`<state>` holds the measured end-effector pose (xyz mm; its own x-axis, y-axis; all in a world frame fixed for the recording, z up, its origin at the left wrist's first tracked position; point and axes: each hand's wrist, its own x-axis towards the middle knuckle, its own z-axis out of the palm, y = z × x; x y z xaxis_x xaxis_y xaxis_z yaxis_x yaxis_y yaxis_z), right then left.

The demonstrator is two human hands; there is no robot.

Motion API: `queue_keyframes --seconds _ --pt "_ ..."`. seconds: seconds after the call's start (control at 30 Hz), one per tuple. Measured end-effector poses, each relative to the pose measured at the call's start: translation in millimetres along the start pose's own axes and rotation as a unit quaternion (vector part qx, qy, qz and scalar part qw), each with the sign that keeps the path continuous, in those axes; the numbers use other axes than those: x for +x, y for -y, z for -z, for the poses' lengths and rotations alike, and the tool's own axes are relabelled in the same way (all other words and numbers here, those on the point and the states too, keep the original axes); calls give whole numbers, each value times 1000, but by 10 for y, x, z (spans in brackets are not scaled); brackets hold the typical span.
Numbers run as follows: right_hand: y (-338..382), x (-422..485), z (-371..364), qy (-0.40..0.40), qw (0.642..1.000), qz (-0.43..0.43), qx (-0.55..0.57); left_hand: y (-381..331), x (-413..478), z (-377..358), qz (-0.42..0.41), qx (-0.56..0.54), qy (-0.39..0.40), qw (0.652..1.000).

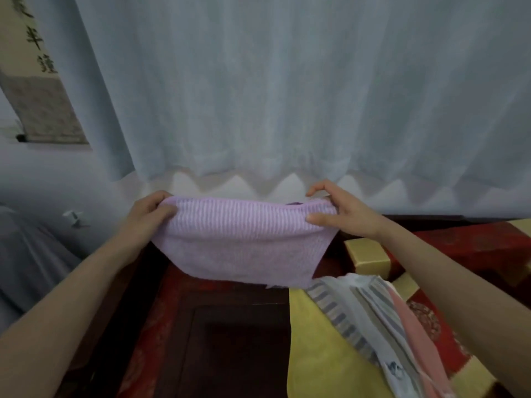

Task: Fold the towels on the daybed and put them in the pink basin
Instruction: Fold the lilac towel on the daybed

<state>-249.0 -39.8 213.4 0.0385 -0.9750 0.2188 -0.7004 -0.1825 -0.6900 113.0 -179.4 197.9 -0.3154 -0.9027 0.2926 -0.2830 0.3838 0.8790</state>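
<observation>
Lilac towel (241,245) held up in the air over the daybed (235,346), top edge stretched between both hands and sagging a little in the middle. Ribbed band along the top, plainer pile below.

Left hand (152,208) grips the towel's top left corner, fingers curled over the edge. Right hand (342,214) pinches the top right corner, thumb on the near face and fingers arched over behind. Hands apart, one at each end of the towel.

Cannot tell whether the towel's lower edge touches the daybed.

Below and right of the lilac towel is a loose heap: yellow towel (316,360) undermost, grey-striped towel (362,314) across it, pink towel (413,337) at the far side.

Behind the lilac towel hangs a pale curtain (287,96).
</observation>
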Motion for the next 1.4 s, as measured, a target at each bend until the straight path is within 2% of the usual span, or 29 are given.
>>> queue_keyframes --seconds 0.07,0.13,0.2,0.27,0.37,0.47,0.63,0.8,0.9,1.0,1.13,1.27,1.4 --pt "-39 27 -35 -48 999 3 -9 -6 34 74 -54 85 32 994" --pt "-142 76 -102 -116 993 -10 -34 9 70 75 -102 170 10 980" --pt "-214 137 -180 -174 983 -36 -37 42 109 45 -135 187 -25 973" --pt "-181 152 -217 -209 976 -53 16 41 121 14 -134 146 -54 979" --pt "-104 52 -228 -217 966 -49 131 11 -2 30 -76 5 -62 995" --pt "-99 -225 -222 -169 968 -53 179 15 -306 83 -21 -83 -10 996" --pt "-259 -909 -498 -7 993 -60 98 413 -1018 94 66 -47 146 986" --pt "-673 -1685 -1148 134 973 -137 129 1256 -1887 -57 195 -26 318 927" --pt "-1015 -2084 -1623 146 959 -196 146 1553 -2279 -231 268 -63 363 890" --pt "-1234 -2263 -1976 76 946 -256 185 1703 -2379 -417 313 -73 316 893" --pt "-1307 -2026 -2217 -36 933 -306 186 1902 -2274 -663 386 -92 170 902" --pt "-1449 -1628 -2452 -56 945 -296 125 2184 -2128 -878 411 -93 71 904" --pt "-1619 -1271 -2628 -68 951 -289 90 2432 -2017 -1039 410 -36 -4 912"
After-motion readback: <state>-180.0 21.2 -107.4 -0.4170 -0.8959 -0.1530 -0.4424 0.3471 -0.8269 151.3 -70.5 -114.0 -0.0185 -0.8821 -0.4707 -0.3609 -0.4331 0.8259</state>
